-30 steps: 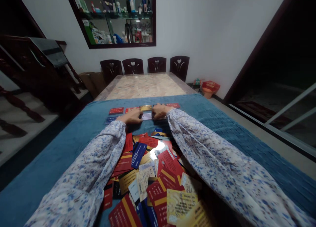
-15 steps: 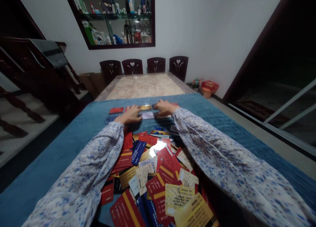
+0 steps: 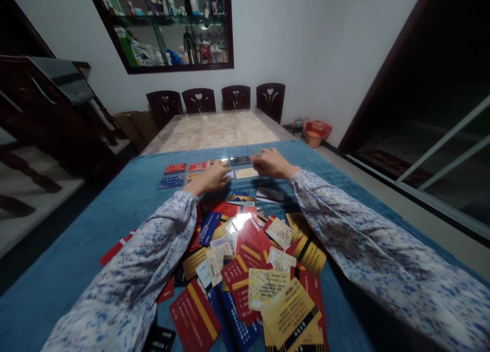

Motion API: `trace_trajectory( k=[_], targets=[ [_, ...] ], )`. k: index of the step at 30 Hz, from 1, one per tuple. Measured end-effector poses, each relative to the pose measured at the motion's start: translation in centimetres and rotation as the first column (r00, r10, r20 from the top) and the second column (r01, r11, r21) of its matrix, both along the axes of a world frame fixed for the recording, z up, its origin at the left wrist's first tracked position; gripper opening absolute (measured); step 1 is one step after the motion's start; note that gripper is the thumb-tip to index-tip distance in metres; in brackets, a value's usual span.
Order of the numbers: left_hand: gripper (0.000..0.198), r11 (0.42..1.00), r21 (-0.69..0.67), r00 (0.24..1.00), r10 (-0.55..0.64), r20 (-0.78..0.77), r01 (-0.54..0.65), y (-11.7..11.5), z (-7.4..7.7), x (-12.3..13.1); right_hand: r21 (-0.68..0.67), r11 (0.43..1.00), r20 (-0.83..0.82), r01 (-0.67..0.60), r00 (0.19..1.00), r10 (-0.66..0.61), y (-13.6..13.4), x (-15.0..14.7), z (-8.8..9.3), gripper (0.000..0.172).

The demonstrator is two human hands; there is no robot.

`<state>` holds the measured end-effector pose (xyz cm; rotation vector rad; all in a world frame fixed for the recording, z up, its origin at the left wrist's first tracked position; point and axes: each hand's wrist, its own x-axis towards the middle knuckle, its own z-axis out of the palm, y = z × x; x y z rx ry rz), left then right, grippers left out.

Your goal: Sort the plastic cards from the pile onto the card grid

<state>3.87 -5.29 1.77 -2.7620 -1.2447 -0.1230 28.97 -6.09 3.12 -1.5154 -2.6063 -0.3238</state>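
Two rows of plastic cards lie on a blue cloth point(image 3: 126, 199). My left hand point(image 3: 214, 176) rests low over the middle of the rows, fingers spread and partly covering a gold card and a pale one. At the right end, my right hand point(image 3: 273, 163) has its fingers bent together on a red card point(image 3: 252, 159), mostly hidden under them. Beside its fingertips are a black card point(image 3: 240, 161) and a cream card point(image 3: 246, 173). To the left lie a red card point(image 3: 175, 168) and a blue card point(image 3: 171, 182). Nearer me spreads a loose heap of cards point(image 3: 248, 270).
The cloth covers the near part of a long marble-topped table point(image 3: 214, 127). Several dark chairs point(image 3: 235, 98) stand at its far end. A glass-shelved cabinet point(image 3: 172, 20) is set in the wall. An orange bin point(image 3: 314, 139) stands on the floor at right.
My right hand has shifted right to the end card, uncovering the black and cream cards. My left hand has moved slightly right, revealing more cards at left. The view has tilted a little.
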Motion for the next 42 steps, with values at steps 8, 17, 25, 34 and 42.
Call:
trace_trajectory(
  k=[8,17,25,34,42],
  targets=[
    [0.024,0.993,-0.052,0.994,-0.100,0.032,0.102,-2.6,0.0,3.9,-0.025,0.999,-0.001,0.027,1.000,-0.027,-2.7,3.4,-1.1,0.025],
    [0.022,0.980,-0.085,0.983,-0.180,0.035,0.182,-4.4,-0.6,7.2,-0.053,0.998,-0.036,0.043,0.998,-0.045,-5.8,5.9,-2.3,0.022],
    [0.023,0.972,-0.111,0.978,-0.204,0.050,0.209,-5.0,-1.5,8.1,-0.057,0.998,-0.061,0.001,0.998,-0.004,-7.5,7.2,-3.9,0.028],
    [0.019,0.963,-0.173,0.978,-0.206,0.031,0.208,-5.2,-1.9,8.5,-0.129,0.989,-0.014,-0.078,0.997,0.076,-8.3,7.0,-4.2,0.042],
    [0.017,0.958,-0.175,0.973,-0.219,0.077,0.229,-4.8,-2.7,8.5,-0.175,0.983,-0.052,-0.056,0.998,0.047,-8.8,6.7,-4.3,0.032]
  ],
)
